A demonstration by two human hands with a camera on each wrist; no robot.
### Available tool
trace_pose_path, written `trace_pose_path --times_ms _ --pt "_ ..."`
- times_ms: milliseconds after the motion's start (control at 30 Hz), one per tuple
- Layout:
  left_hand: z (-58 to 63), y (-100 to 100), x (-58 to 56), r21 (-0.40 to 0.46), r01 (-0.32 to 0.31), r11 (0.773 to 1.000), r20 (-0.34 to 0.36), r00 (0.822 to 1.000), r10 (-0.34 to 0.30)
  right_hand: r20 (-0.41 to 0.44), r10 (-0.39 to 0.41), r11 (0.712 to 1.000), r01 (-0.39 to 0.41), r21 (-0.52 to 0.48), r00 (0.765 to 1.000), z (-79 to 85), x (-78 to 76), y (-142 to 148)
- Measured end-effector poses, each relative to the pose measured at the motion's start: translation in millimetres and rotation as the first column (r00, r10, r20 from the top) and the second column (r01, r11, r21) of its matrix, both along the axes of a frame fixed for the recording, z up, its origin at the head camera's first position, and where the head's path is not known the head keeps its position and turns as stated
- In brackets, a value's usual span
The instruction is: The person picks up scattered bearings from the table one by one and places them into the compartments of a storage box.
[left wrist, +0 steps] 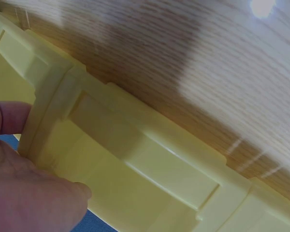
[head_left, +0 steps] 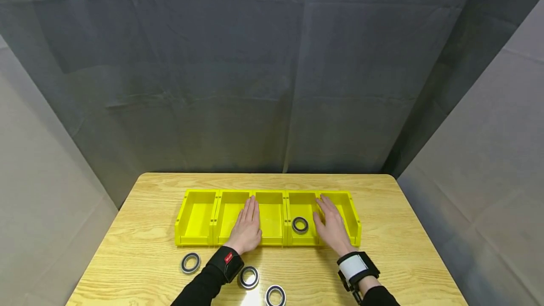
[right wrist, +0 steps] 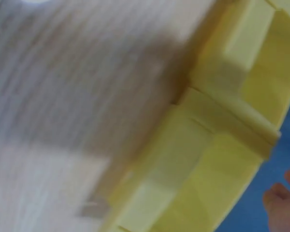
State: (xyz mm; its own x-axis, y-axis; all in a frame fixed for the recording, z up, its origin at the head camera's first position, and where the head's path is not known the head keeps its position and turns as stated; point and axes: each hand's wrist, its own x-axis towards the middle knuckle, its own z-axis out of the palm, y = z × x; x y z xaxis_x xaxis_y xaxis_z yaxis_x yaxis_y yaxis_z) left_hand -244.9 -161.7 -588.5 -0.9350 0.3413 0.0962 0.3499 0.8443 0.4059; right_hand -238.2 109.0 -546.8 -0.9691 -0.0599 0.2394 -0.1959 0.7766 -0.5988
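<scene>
A row of several joined yellow bins (head_left: 270, 240) lies across the table. My left hand (head_left: 247, 231), its fingers straight and together, reaches over the divider between the second and third bins from the left. In the left wrist view, its thumb (left wrist: 63, 198) and a finger show on either side of a divider. Over the wall between the two rightmost bins is my right hand (head_left: 333, 231), fingers extended and thumb apart, holding nothing. Just left of it, a ball bearing (head_left: 294, 225) with a dark ring lies in the fourth bin. The right wrist view is blurred.
On the wooden table (head_left: 403, 259), nearer than the bins, lie three more bearings: one at left (head_left: 184, 267), one beside the left wristband (head_left: 254, 283), and one at the front (head_left: 270, 298). Grey curtains (head_left: 238, 84) hang behind the table and at both sides.
</scene>
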Motion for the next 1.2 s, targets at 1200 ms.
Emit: trace_pose_path --times_ms 1200 --pt "21.9 7.3 28.9 -0.075 0.132 0.988 -0.304 0.941 -0.149 0.066 -0.323 0.915 0.294 0.277 0.944 -44.2 -33.1 -13.6"
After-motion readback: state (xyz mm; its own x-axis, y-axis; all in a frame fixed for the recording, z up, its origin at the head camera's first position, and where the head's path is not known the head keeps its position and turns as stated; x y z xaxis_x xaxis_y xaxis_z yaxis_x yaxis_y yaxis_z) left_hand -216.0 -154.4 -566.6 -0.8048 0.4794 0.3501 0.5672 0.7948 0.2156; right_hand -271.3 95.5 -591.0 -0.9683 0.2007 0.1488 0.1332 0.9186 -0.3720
